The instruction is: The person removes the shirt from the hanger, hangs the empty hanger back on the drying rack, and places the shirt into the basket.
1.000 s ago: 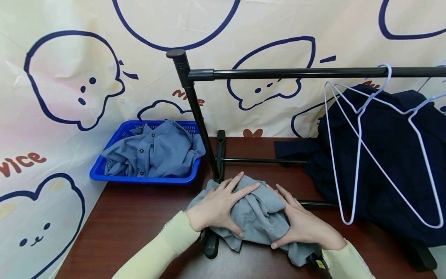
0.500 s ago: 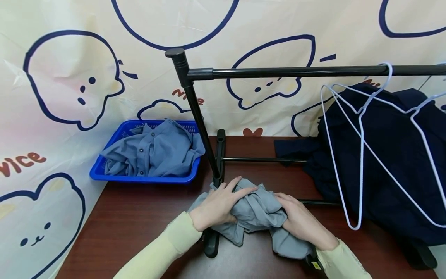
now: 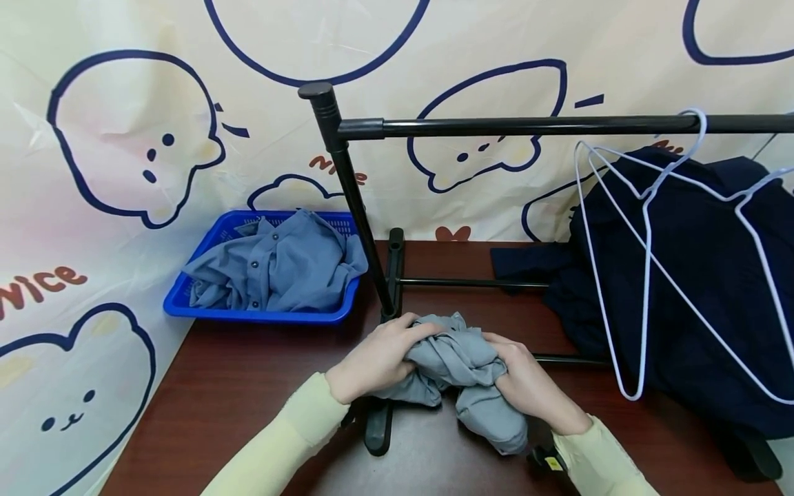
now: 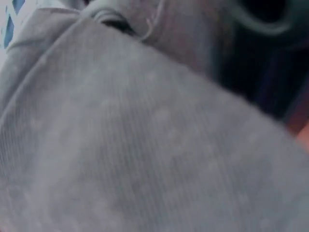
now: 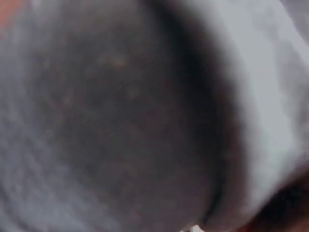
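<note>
A crumpled grey garment is bunched up between both hands, just above the dark wooden table, with one rounded fold hanging down at its front right. My left hand grips its left side, thumb tucked into the cloth. On the other side my right hand holds the bundle, most of its fingers hidden behind it. Close-up grey fabric with a fine weave fills the left wrist view. Blurred, shadowed folds of the same cloth cover most of the right wrist view.
A blue basket with a blue buttoned shirt stands at the back left. The black clothes rack rises behind the hands, its foot beside them. White hangers hang at the right before dark navy clothing.
Both hands have moved inward and gathered the grey garment into a tighter bundle. The right hand's spread fingers have closed on the cloth, and its lower right part has drawn left.
</note>
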Action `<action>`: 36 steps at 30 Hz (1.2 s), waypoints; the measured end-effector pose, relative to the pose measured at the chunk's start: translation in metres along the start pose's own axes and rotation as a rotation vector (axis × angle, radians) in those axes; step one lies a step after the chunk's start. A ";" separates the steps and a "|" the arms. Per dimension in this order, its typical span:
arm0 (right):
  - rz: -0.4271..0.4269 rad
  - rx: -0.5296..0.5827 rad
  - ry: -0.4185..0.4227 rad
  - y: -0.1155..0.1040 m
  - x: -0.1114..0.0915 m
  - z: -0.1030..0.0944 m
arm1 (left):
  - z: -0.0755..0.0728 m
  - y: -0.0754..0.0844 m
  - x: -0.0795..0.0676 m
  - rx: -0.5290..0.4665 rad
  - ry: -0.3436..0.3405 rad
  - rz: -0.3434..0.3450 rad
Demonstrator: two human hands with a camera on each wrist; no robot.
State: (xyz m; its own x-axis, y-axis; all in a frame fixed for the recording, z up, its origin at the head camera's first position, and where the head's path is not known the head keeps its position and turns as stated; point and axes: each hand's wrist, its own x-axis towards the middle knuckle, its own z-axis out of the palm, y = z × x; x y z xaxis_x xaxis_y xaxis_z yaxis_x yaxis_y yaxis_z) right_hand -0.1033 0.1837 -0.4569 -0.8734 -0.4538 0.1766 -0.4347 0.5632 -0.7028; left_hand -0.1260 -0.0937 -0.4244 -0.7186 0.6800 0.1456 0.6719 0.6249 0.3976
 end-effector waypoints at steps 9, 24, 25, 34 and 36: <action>-0.044 0.170 0.057 -0.025 0.024 -0.006 | -0.045 0.003 -0.009 0.025 0.132 0.008; -0.364 0.292 0.119 -0.086 0.092 0.025 | -0.130 -0.013 -0.056 0.091 0.355 -0.088; -0.397 0.290 0.124 -0.090 0.097 0.027 | -0.135 -0.015 -0.058 0.100 0.383 -0.085; -0.591 0.186 0.159 -0.136 0.145 0.047 | -0.176 -0.026 -0.060 0.196 0.815 -0.019; -0.608 0.165 0.201 -0.144 0.159 0.049 | -0.184 -0.029 -0.057 0.228 0.906 -0.010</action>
State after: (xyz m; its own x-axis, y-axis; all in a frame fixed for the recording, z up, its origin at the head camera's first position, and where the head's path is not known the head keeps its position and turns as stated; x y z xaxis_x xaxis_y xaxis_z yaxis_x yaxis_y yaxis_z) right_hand -0.1685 -0.0035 -0.3613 -0.5140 -0.5109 0.6890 -0.8379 0.1272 -0.5308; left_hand -0.1377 -0.2209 -0.2775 -0.5259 0.1756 0.8322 0.6145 0.7550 0.2290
